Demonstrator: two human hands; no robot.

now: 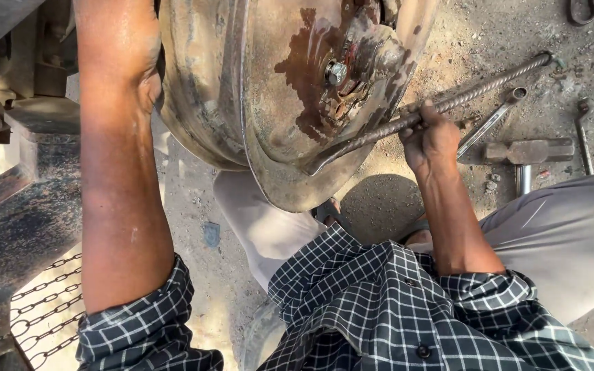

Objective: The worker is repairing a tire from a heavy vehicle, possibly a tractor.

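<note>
A large rusty, grease-stained wheel hub (269, 89) fills the upper middle, with a bolt head (336, 72) near its centre. My right hand (431, 137) is closed around a ribbed steel bar (489, 86) whose lower end is wedged against the hub's rim. My left arm reaches up along the hub's left side. My left hand (147, 86) lies behind the hub's edge, mostly hidden, so its grip is unclear.
On the sandy ground to the right lie a sledgehammer (527, 152), a ring spanner (493, 122) and another thin tool (584, 134). A dark steel frame (22, 206) and a chain (42, 309) are at the left. My knees in grey trousers are below the hub.
</note>
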